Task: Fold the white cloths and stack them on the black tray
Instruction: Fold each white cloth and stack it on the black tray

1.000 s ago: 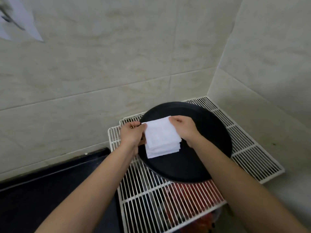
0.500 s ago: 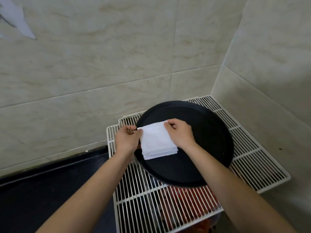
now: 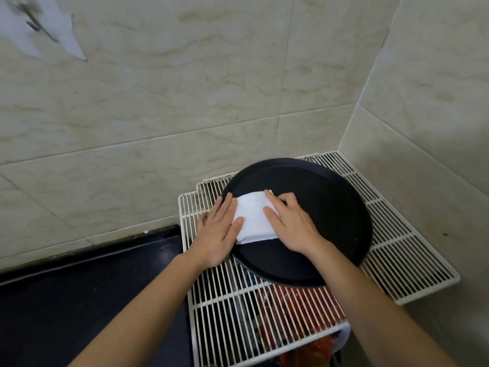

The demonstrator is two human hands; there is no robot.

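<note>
Change: a second ago both hands pinched the white cloths' upper corners; now they lie flat and the pile sits lower on the tray.
Cloths: folded white cloths (image 3: pixel 253 218), just left of frame centre, rest on the left part of the black tray (image 3: pixel 325 207).
Left hand: the left hand (image 3: pixel 218 231) lies open, palm down, fingers on the pile's left edge, heel over the tray's rim; it grasps nothing.
Right hand: the right hand (image 3: pixel 292 223) presses flat on the pile's right side, fingers spread, nothing pinched.
Pile: how many cloths it holds cannot be told from here; the hands cover most of it.
Support: the tray sits on a white wire rack (image 3: pixel 397 250) in the tiled corner, lower right of frame, its near edge apparently overhanging a step in the rack.
Risk: hard pressing near the left rim could tip or slide the tray.
Risk: the pile sits off-centre, so lifting the hands unevenly could skew the top layers or drag a fold open.
</note>
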